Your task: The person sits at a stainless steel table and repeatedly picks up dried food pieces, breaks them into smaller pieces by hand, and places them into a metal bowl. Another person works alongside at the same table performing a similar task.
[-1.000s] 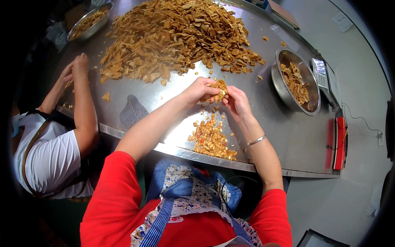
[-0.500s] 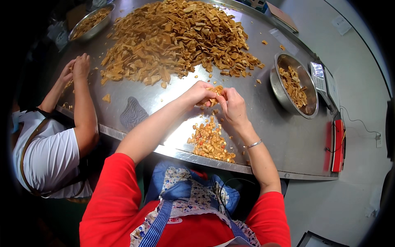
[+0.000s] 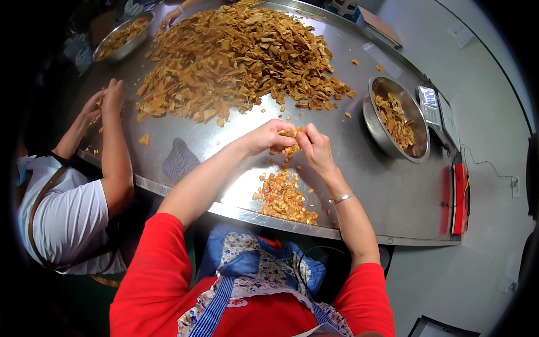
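Above the near middle of a steel table (image 3: pixel 351 191), my left hand (image 3: pixel 266 136) and my right hand (image 3: pixel 317 149) meet fingertip to fingertip. Both are closed on a golden-brown flat dried piece (image 3: pixel 290 149), partly covered by the fingers. A small heap of yellowish nut-like kernels (image 3: pixel 285 196), with a few reddish bits, lies just below my hands near the table's front edge. Beyond them spreads a large pile of brown flat dried pieces (image 3: pixel 241 56).
To the right stands a steel bowl (image 3: pixel 369 115) holding brown pieces, beside a scale (image 3: pixel 431 109). A grey cloth item (image 3: pixel 179 159) lies left of my arm. Another steel bowl (image 3: pixel 120 53) sits far left. A co-worker's hands (image 3: pixel 109 98) work at left; another person's hand (image 3: pixel 169 19) reaches in behind.
My hands have shifted slightly nearer, still together on the piece. Another person's hand has come into view at the far left of the pile.
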Demonstrator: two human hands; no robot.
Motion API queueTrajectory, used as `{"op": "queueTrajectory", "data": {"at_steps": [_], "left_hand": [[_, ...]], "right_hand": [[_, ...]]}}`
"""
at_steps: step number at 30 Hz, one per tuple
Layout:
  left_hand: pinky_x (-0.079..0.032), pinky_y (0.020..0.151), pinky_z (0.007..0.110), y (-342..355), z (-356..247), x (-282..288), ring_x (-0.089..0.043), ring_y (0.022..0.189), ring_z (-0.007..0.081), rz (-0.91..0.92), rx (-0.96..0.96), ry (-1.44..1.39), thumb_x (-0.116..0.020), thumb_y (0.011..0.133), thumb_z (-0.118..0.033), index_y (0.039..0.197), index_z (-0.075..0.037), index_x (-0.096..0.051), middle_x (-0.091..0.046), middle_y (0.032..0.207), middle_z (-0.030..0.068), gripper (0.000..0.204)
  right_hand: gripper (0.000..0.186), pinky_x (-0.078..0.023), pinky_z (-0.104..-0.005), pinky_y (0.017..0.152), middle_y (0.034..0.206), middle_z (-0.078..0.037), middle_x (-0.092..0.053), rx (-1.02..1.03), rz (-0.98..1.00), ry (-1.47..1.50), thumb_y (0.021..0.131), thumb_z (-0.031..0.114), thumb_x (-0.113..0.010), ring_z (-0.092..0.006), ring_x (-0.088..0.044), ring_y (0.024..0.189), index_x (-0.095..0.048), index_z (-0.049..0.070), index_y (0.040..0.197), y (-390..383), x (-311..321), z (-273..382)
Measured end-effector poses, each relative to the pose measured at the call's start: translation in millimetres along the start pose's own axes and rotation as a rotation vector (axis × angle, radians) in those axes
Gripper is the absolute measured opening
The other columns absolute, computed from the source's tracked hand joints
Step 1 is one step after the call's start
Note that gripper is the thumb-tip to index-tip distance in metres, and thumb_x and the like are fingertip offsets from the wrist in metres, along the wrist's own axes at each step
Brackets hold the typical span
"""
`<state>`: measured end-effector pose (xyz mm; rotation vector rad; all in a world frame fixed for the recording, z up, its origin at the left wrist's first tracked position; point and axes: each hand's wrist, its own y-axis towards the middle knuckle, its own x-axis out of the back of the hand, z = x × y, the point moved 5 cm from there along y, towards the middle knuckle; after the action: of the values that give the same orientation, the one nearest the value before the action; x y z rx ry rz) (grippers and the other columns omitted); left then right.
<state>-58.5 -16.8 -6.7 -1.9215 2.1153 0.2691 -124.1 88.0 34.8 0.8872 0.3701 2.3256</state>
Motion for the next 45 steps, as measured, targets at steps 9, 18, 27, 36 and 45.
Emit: {"op": "queueTrajectory", "data": {"at_steps": [9,18,27,36,45], "left_hand": [[-0.041,0.053,0.021,1.0,-10.5,14.6,-0.051,0.063,0.0079,-0.116,-0.096,-0.174,-0.055,0.081,-0.014,0.091,-0.004,-0.052,-0.055,0.076,0.0022,0.014],[-0.049,0.072,0.039,0.8,14.7,54.9,-0.057,0.089,0.0247,-0.617,-0.083,-0.563,-0.042,0.082,0.001,0.099,-0.006,-0.043,-0.052,0.096,0.0127,0.018],[-0.049,0.063,0.036,-4.2,5.1,39.8,-0.058,0.089,0.0276,-0.595,-0.021,-0.758,-0.038,0.078,-0.014,0.099,-0.001,-0.042,-0.053,0.097,0.0154,0.026],[-0.053,0.06,0.032,-5.3,9.1,43.3,-0.059,0.084,0.0295,-0.804,-0.089,-0.66,-0.037,0.075,0.007,0.101,-0.002,-0.033,-0.051,0.097,0.0207,0.027],[-0.046,0.046,0.026,-7.9,17.0,41.6,-0.058,0.057,0.0201,-0.775,-0.043,-0.551,-0.045,0.08,-0.003,0.081,0.0,-0.051,-0.048,0.065,0.0063,0.007]], "right_hand": [[0.026,-0.039,-0.0187,0.046,0.064,0.002,-0.05,-0.407,-0.016,1.163,0.088,0.024,-0.049,-0.0038,-0.043,0.051,-0.053,0.006,0.07,5.1,9.0,-34.8],[0.02,-0.043,-0.027,0.077,0.096,-0.008,-0.057,-0.102,1.146,0.294,0.076,0.004,-0.057,-0.0142,-0.049,0.094,-0.063,0.004,0.095,-25.3,-28.3,23.4],[0.011,-0.045,-0.0306,0.074,0.101,-0.01,-0.057,-0.356,1.296,-0.064,0.076,0.011,-0.06,-0.0182,-0.052,0.094,-0.065,0.004,0.083,-23.1,-56.1,-7.4],[0.018,-0.047,-0.0291,0.065,0.078,-0.008,-0.064,-0.298,0.753,-0.192,0.073,0.016,-0.061,-0.0158,-0.06,0.07,-0.065,0.003,0.085,88.8,-13.8,-55.3],[0.033,-0.045,-0.0354,0.065,0.083,-0.013,-0.06,-0.155,0.062,-0.565,0.071,0.03,-0.064,-0.0271,-0.059,0.077,-0.059,0.002,0.088,177.3,-88.5,-43.4]]}}
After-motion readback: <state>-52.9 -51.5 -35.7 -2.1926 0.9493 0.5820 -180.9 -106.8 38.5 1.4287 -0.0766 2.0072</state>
